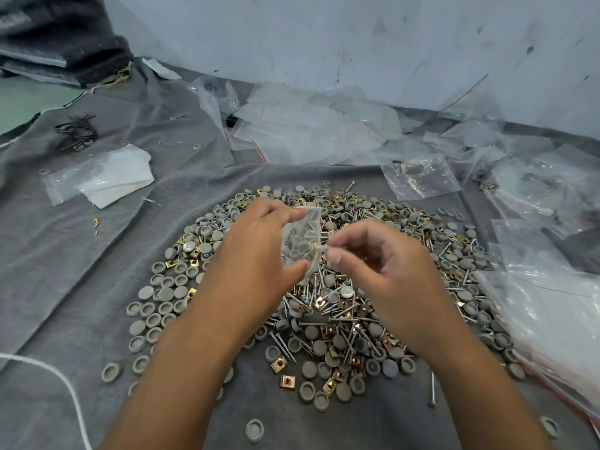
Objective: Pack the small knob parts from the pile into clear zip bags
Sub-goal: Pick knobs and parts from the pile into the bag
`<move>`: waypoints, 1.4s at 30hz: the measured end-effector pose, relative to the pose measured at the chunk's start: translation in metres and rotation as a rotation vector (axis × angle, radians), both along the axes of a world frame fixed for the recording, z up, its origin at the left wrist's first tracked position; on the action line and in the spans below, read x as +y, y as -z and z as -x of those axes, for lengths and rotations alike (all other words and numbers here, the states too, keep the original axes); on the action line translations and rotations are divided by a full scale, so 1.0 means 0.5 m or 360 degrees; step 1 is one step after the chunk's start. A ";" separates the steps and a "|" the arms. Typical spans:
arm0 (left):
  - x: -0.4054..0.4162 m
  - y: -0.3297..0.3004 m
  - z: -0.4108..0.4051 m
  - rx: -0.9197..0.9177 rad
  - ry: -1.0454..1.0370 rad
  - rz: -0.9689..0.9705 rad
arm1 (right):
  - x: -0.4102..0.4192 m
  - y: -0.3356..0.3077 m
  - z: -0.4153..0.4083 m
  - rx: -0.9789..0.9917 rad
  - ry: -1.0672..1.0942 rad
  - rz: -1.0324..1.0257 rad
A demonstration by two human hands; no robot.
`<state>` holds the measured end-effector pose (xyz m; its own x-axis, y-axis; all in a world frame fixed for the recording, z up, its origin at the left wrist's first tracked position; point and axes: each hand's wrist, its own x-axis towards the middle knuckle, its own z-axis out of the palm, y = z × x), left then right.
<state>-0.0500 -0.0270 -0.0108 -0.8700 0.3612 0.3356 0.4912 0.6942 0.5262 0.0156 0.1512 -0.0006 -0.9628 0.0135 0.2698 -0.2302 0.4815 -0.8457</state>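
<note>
A person's two hands work above a pile [324, 303] of grey round caps, screws and small square metal clips spread on a grey cloth [81, 254] in the near middle of the scene. The left hand [256, 245] grips a small clear bag [300, 235], thumb on its near edge and fingers curled round its far side; a few parts show through the plastic. The right hand [380, 264] pinches something small between thumb and fingertips right at the bag's mouth (what it holds cannot be made out). Empty clear bags [311, 125] lie heaped at the far side by the pale wall [324, 37], a stack of bags [552, 319] sits on the right, and a white cord [58, 381] crosses the near left corner
</note>
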 end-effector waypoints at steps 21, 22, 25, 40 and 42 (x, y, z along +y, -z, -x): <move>0.001 0.001 0.001 0.0019 -0.0005 0.0026 | 0.024 -0.017 -0.010 -0.0277 0.0158 -0.0459; 0.001 0.000 0.001 0.0016 -0.0003 0.0027 | 0.030 -0.016 -0.020 -0.0510 0.0014 -0.0583; 0.001 -0.001 -0.001 0.0005 -0.0005 0.0012 | 0.026 -0.009 -0.051 -0.0913 -0.0255 -0.0899; 0.004 -0.003 -0.001 -0.0003 -0.0002 0.0029 | -0.016 0.018 -0.091 -0.0938 0.0155 -0.1557; 0.005 -0.004 -0.002 -0.0013 -0.0001 0.0026 | -0.022 0.023 -0.092 -0.0926 0.0175 -0.1609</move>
